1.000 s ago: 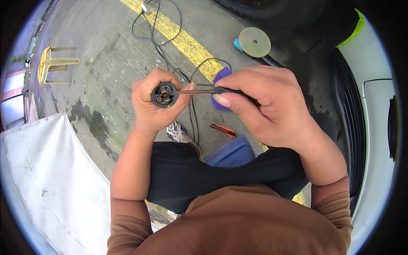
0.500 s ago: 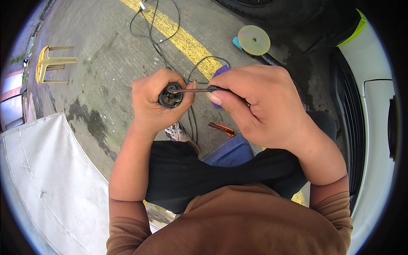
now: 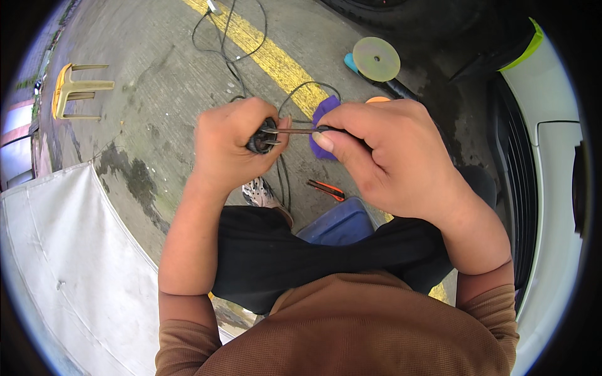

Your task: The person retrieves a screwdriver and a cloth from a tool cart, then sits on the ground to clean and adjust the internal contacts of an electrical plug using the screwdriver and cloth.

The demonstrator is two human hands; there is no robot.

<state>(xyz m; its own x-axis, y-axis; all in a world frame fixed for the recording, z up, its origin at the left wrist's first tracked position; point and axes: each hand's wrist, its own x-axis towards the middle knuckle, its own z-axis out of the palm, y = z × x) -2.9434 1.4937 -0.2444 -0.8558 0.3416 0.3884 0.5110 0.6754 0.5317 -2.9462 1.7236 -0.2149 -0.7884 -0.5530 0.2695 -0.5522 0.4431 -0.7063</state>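
Observation:
My left hand is wrapped round a black round electrical plug, whose metal prongs face to the right. Between the thumb and curled fingers of my right hand is a screwdriver with a thin, rusty-brown shaft; most of its dark handle is hidden in the grip. The shaft points left, and its tip is at the plug's face beside the upper prong. Whether the tip touches a screw is too small to tell. My left thumb lies close by the shaft.
Below my hands are an orange utility knife and a blue box. A purple piece lies behind my right hand. Farther off are a black cable, a pale disc and a yellow chair. A white vehicle stands right, a white sheet left.
The plug has turned in my left hand's grip, its face swinging from upward to rightward, so the prongs show more from the side. The screwdriver stays at its face; my right hand has barely shifted.

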